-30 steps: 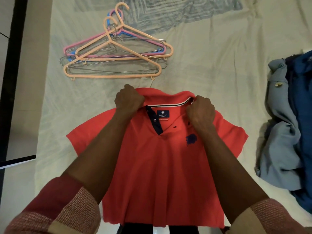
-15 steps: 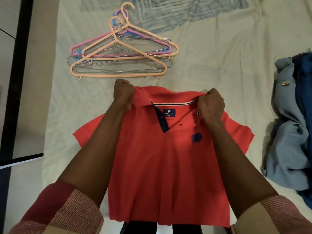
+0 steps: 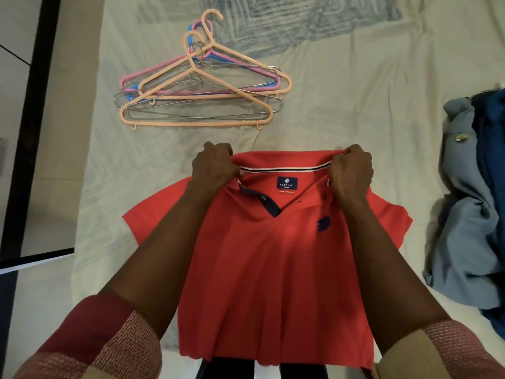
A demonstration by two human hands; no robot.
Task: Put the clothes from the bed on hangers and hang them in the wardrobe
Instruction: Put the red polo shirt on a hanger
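Both hands grip the collar of the red polo shirt (image 3: pixel 273 263): the left hand (image 3: pixel 211 166) is a closed fist bunched on the collar's left end, and the right hand (image 3: pixel 351 169) pinches the right end with fingers curled tight around the fabric. Compared with a second ago the two hands have drawn further apart, so the collar, which sagged loosely between them then, is now stretched into a nearly straight band with its striped edge showing and the blue neck label in plain sight. The shirt lies front up on the bed sheet (image 3: pixel 341 105), its sleeves spread to either side and its hem at the near edge, in much the same place as before. Going from the left: a dark vertical strip (image 3: pixel 35 119) stands beside the bed, then the heap of hangers (image 3: pixel 202 86) (peach, pink, blue and a few wire ones, overlapping so that a count is uncertain) lies on the sheet just beyond the shirt collar, untouched and lying as it did earlier. Beyond it, a grey patterned patch (image 3: pixel 287 20) covers the far part of the sheet. At the right edge a grey-blue garment (image 3: pixel 464 214) with a small metallic button is piled against a darker blue garment (image 3: pixel 492 165), both well apart from the red shirt.
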